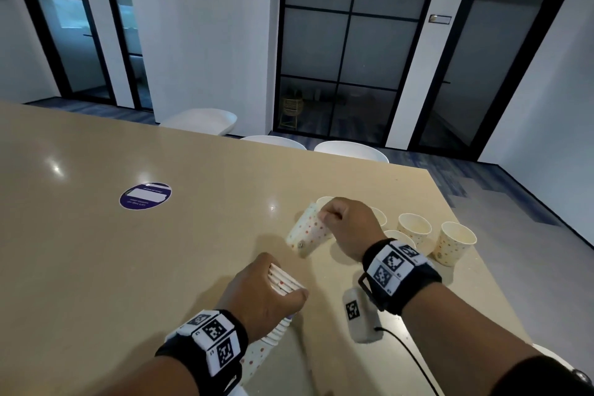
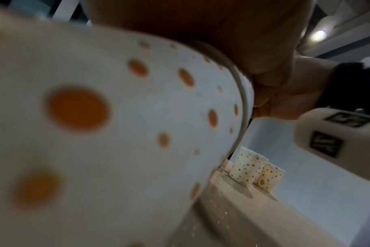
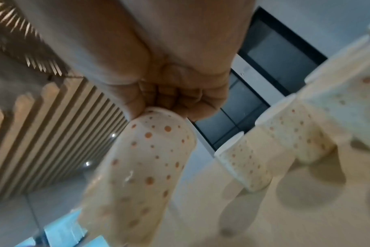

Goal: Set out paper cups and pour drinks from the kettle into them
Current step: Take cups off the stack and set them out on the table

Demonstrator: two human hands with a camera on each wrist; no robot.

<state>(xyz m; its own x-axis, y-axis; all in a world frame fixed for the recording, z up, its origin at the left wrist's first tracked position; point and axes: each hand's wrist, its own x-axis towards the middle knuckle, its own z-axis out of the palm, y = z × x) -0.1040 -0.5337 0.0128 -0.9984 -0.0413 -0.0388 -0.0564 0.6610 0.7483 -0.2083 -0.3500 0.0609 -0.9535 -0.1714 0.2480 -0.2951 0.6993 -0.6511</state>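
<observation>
My left hand grips a nested stack of white paper cups with orange dots near its rim end; the stack lies slanted toward me above the beige table. The left wrist view is filled by that stack. My right hand pinches the rim of a single dotted cup, which is tilted with its base toward the lower left, a short gap from the stack. The right wrist view shows the curled fingers on that cup. No kettle is in view.
Several dotted cups stand upright at the table's right side, close to its right edge. A round purple sticker lies on the table at left. White chairs line the far edge.
</observation>
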